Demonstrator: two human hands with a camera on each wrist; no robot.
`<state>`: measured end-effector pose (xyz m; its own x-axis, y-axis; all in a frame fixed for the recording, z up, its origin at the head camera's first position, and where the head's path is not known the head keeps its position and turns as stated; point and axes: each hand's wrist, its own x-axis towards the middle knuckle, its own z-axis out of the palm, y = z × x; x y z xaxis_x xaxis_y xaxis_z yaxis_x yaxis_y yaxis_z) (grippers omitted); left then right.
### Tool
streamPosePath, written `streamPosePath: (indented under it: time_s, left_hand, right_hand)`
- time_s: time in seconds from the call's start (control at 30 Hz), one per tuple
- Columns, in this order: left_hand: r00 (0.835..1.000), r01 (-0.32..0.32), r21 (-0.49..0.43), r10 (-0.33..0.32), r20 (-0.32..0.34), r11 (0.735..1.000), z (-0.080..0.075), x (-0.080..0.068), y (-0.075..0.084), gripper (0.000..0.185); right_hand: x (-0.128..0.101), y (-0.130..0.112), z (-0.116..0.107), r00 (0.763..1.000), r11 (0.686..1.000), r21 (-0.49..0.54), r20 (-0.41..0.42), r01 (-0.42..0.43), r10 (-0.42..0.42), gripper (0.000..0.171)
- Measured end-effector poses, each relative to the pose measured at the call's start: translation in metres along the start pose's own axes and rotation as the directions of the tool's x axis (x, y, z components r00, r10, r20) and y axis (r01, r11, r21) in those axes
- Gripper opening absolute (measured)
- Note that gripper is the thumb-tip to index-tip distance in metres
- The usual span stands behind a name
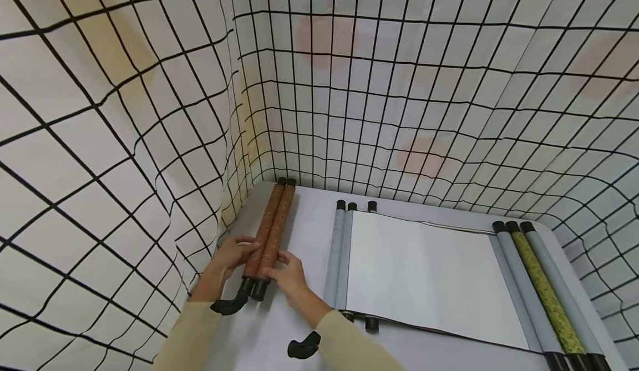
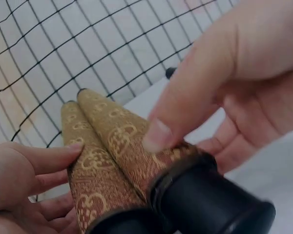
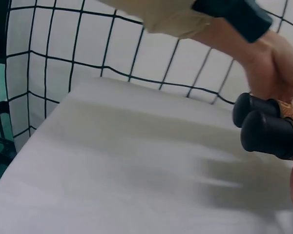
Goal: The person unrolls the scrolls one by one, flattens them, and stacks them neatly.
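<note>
Brocade-wrapped cylindrical scroll (image 1: 269, 232) between hands

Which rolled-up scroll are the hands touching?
The brown patterned scroll at the far left, by the grid wall. Both the left hand and right hand touch it; the grey and green ones lie untouched.

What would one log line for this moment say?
left hand: touching brown scrolls | right hand: touching same pair | scrolls: side by side on table

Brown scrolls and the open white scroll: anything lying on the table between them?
Nothing: in the head view, bare grey table separates the brown scrolls from the open white scroll; only the right hand sits there.
</note>
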<state>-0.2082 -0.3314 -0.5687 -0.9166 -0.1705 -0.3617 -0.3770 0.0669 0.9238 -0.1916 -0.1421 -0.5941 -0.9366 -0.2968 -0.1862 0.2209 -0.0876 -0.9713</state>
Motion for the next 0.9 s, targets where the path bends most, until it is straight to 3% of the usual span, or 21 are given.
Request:
streamPosePath:
  time_s: [0.13, 0.27, 0.5, 0.67, 0.9]
  left_hand:
    - [0.999, -0.039, -0.061, 0.041, 0.025, 0.997, 0.012, -0.001, 0.000, 0.047]
    - [0.990, -0.084, -0.088, 0.094, 0.107, 0.993, 0.024, -0.004, 0.005, 0.054]
    - [0.978, -0.056, -0.116, 0.078, 0.195, 0.992, 0.053, -0.005, 0.017, 0.054]
    - [0.973, -0.065, -0.107, 0.087, 0.214, 0.992, 0.079, -0.003, 0.025, 0.048]
    - [0.965, -0.079, -0.191, 0.123, 0.232, 0.978, 0.121, -0.011, 0.033, 0.038]
  right_hand:
    - [-0.003, -0.008, -0.016, 0.999, 0.999, -0.038, 0.028, 0.026, -0.025, 0.075]
    - [-0.009, -0.011, -0.035, 0.997, 0.996, -0.080, 0.061, 0.043, -0.038, 0.080]
    - [-0.020, -0.023, -0.068, 0.993, 0.985, -0.140, 0.084, 0.100, -0.088, 0.079]
    - [-0.026, -0.031, -0.089, 0.994, 0.979, -0.178, 0.063, 0.102, -0.093, 0.080]
    - [-0.034, -0.040, -0.121, 0.994, 0.977, -0.192, -0.037, 0.091, -0.099, 0.071]
